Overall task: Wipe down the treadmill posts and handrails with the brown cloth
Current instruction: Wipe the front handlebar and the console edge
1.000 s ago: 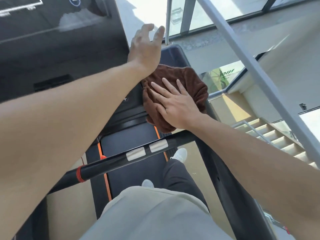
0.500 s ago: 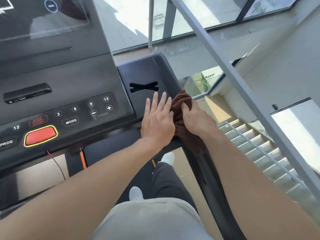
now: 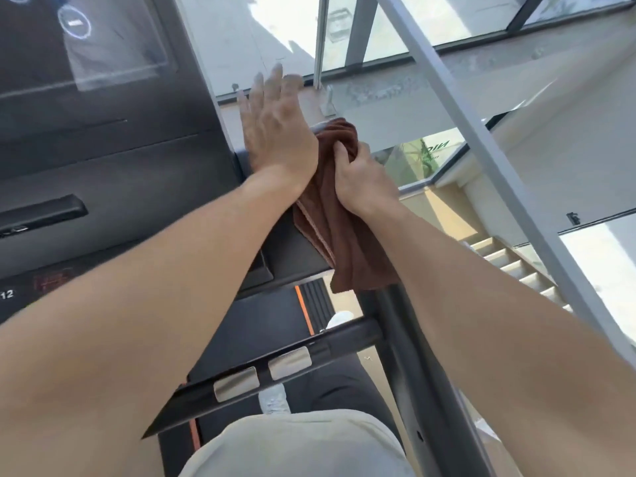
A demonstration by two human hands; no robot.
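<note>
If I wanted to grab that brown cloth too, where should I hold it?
Take the loose tail of the brown cloth that hangs below the right hand, and come from underneath. The upper part is already bunched in that hand against the treadmill's corner, and the left hand lies flat beside it, so only the hanging end is free to pinch.

We see: forearms (image 3: 192, 270) bare, no sleeves | light beige top (image 3: 292, 445) | dark trousers (image 3: 344, 390) | white shoes (image 3: 273, 401)
</note>
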